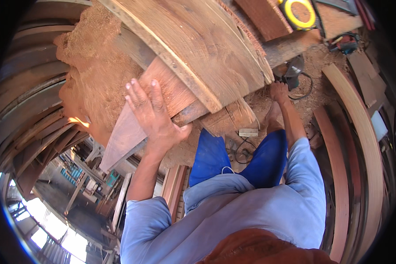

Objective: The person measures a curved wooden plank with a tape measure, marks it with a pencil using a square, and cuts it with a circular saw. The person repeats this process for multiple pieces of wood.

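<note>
My left hand [152, 115] lies with its fingers spread on a reddish tapered board [126, 130] and holds nothing. Across that board's far end rests a wide brown plank [191, 42] with a rough, splintered edge. Below the plank's right corner, my right hand [279, 91] is closed. What it grips, if anything, is hidden. Just beyond it, a dark power tool [291, 75] with a shiny metal part sits low among wood shavings, and its black cord loops to the right. A rough wood block [231, 119] lies under the plank, in front of my knees.
A yellow tape measure [300, 13] lies at the far right beside a reddish plank [264, 20]. Another corded tool [345, 43] is farther right. Long curved boards [361, 145] stand along the right side. Sawdust [92, 66] is heaped at left, beside stacked boards [31, 97].
</note>
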Demonstrator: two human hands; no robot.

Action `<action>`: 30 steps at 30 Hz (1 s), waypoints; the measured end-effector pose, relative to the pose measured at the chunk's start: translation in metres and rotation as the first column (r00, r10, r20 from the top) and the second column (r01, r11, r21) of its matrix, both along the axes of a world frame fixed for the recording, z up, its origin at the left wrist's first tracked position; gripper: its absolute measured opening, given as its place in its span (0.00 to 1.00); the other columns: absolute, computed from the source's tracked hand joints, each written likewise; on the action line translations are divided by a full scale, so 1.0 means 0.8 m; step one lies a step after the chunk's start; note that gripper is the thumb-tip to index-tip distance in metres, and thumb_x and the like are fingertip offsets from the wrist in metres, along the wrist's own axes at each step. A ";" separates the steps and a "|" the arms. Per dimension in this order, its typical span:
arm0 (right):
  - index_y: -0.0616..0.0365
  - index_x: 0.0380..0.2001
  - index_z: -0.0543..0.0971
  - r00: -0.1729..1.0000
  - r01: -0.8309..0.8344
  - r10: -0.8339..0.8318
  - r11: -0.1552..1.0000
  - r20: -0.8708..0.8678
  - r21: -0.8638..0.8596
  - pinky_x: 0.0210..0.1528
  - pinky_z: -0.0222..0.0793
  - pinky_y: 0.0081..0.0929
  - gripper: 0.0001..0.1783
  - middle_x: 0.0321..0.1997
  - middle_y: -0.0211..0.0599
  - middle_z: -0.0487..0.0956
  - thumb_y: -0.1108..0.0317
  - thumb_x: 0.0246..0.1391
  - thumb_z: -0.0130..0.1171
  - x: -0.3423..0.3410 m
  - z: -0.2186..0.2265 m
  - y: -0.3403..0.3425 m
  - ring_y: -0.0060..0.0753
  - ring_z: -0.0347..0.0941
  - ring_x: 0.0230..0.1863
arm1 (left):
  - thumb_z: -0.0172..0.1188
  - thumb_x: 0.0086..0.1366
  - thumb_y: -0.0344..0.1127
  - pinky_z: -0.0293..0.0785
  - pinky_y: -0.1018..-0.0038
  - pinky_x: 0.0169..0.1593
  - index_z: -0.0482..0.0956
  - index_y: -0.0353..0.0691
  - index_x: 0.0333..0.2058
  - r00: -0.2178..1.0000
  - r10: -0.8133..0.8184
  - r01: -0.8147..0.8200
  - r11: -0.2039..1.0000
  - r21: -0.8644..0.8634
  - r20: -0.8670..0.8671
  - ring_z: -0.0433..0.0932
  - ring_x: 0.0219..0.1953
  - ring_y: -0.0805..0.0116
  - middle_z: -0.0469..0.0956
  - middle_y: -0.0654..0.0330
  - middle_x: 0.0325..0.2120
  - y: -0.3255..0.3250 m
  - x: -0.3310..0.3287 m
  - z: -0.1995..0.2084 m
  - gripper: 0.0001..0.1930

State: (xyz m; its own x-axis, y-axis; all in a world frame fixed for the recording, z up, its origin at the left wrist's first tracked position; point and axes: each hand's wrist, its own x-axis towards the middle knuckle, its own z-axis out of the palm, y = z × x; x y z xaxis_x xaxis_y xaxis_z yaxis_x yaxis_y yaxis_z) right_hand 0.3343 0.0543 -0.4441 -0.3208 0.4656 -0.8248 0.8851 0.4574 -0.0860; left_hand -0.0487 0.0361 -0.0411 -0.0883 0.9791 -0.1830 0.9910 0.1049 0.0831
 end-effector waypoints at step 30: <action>0.65 0.52 0.83 0.228 0.789 -0.253 0.614 -0.940 0.027 0.56 0.77 0.35 0.21 0.50 0.44 0.87 0.58 0.66 0.62 -0.177 0.424 0.348 0.37 0.82 0.51 | 0.71 0.50 0.61 0.27 0.35 0.78 0.52 0.46 0.79 0.970 0.089 -0.081 0.996 -0.044 0.227 0.35 0.80 0.30 0.44 0.32 0.78 -0.020 -0.017 0.054 0.61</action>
